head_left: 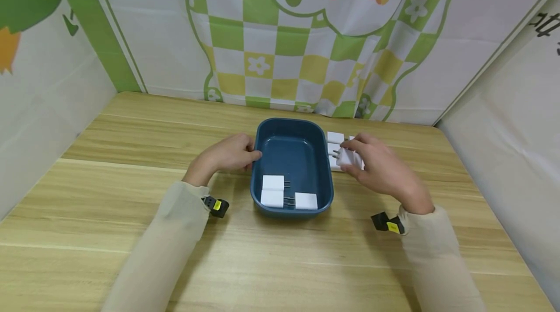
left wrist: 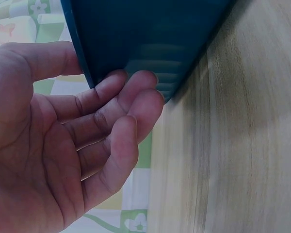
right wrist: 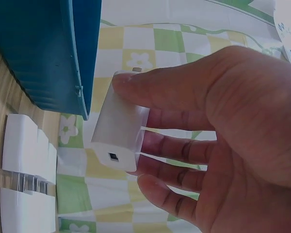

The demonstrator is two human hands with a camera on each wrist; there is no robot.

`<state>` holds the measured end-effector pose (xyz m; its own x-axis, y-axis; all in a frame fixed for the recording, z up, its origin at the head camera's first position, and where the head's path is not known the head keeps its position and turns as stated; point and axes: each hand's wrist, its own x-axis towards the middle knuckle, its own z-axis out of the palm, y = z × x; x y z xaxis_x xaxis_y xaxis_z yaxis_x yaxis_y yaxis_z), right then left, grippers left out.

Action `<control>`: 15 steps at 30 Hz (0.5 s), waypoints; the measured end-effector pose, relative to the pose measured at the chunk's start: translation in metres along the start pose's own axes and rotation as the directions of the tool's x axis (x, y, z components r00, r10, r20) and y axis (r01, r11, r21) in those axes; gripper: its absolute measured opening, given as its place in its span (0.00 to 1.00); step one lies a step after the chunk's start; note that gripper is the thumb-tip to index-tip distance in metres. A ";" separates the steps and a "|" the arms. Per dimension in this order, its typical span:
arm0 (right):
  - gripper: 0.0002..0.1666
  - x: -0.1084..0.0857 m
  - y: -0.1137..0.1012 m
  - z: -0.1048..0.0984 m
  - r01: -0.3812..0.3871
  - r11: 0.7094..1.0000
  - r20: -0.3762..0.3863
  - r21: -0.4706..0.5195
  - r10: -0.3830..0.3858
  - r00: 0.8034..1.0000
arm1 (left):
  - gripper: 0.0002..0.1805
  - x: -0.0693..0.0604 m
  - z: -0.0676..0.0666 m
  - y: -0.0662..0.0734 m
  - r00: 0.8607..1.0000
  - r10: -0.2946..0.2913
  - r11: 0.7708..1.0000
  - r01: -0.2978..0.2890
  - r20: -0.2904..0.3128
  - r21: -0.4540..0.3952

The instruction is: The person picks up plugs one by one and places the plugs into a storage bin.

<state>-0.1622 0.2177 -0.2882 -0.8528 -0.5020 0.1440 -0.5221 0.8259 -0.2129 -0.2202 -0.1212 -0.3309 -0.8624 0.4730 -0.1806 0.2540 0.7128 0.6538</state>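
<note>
A dark blue plastic bin (head_left: 291,156) stands on the table, with three white charger plugs (head_left: 272,199) lying at its near end. My left hand (head_left: 234,153) pinches the bin's left rim, thumb on the inside and fingers against the outer wall. Between the thumb and fingers of my right hand (head_left: 378,166) is a white charger plug (right wrist: 119,121), lifted just right of the bin; a small port shows in its end in the right wrist view. Under it, several more white charger plugs (right wrist: 26,150) stand in two facing rows on the table, prongs toward each other, partly hidden by the hand in the head view.
The wooden table (head_left: 131,181) extends to either side and in front of the bin. A green, white and yellow checked curtain (head_left: 288,40) hangs right behind its back edge. White cloth (head_left: 512,122) flanks the right side. Each wrist bears a small black camera (head_left: 217,206).
</note>
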 end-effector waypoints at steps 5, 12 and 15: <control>0.25 0.001 -0.003 0.001 -0.004 1.000 -0.012 -0.003 0.004 1.000 | 0.15 0.000 0.000 0.000 1.000 -0.003 1.000 0.003 -0.002 -0.001; 0.26 0.002 -0.006 0.003 0.014 1.000 -0.029 -0.001 -0.014 0.999 | 0.16 0.001 0.001 -0.001 1.000 -0.003 1.000 0.003 0.002 -0.006; 0.26 0.002 -0.008 0.004 0.029 1.000 -0.035 0.002 -0.029 0.999 | 0.16 0.001 0.001 -0.001 1.000 -0.001 1.000 0.001 0.004 -0.007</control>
<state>-0.1597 0.2090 -0.2899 -0.8366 -0.5160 0.1837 -0.5463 0.8107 -0.2107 -0.2209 -0.1210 -0.3319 -0.8611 0.4740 -0.1839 0.2498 0.7095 0.6589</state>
